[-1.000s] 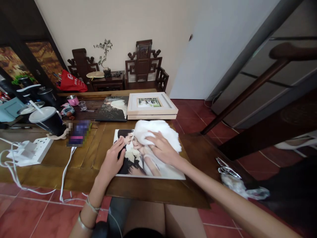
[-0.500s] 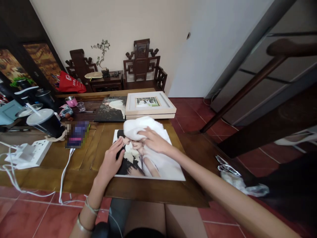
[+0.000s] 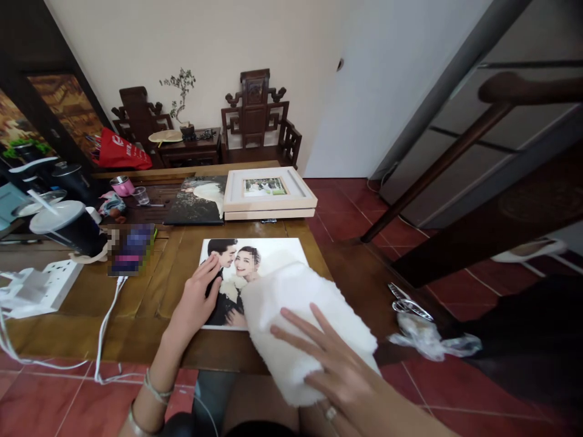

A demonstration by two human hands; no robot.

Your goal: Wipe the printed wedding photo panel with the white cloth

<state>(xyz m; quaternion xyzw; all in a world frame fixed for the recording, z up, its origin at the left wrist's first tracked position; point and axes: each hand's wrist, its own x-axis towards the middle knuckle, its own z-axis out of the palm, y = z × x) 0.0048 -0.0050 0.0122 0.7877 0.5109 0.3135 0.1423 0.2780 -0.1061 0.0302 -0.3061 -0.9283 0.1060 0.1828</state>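
From my end of the feed, the biggest thing is the brown wooden table [image 3: 150, 297], its near edge just above the person's lap. Beyond it, a carved dark chair [image 3: 255, 124] stands against the wall.

Next comes the white fluffy cloth [image 3: 291, 297], draped over the right part of the photo print [image 3: 234, 285] and reaching out past the near table edge. The print lies on the table close to that edge, white along its border; I can make out two people pictured head to head on its uncovered left part.

Behind it sit two stacked light-wood frames [image 3: 298, 195], with a dark print [image 3: 194, 205] just to their left.

Then the hands: the right hand [image 3: 339, 367] lies on the cloth with its fingers spread (whether it pinches any of the fabric, I can't tell from here). The left hand [image 3: 194, 297] is flat and unclenched on the print's left side, fingertips on the pictured couple.

Smaller, on the left, I see a white power strip [image 3: 64, 282], a lidded dark cup [image 3: 77, 227] with a straw, and a pixelated device [image 3: 134, 249] joined to a white cable. A pink mug [image 3: 122, 186] stands farther back. Smallest is a ring [image 3: 330, 414] on the right hand.
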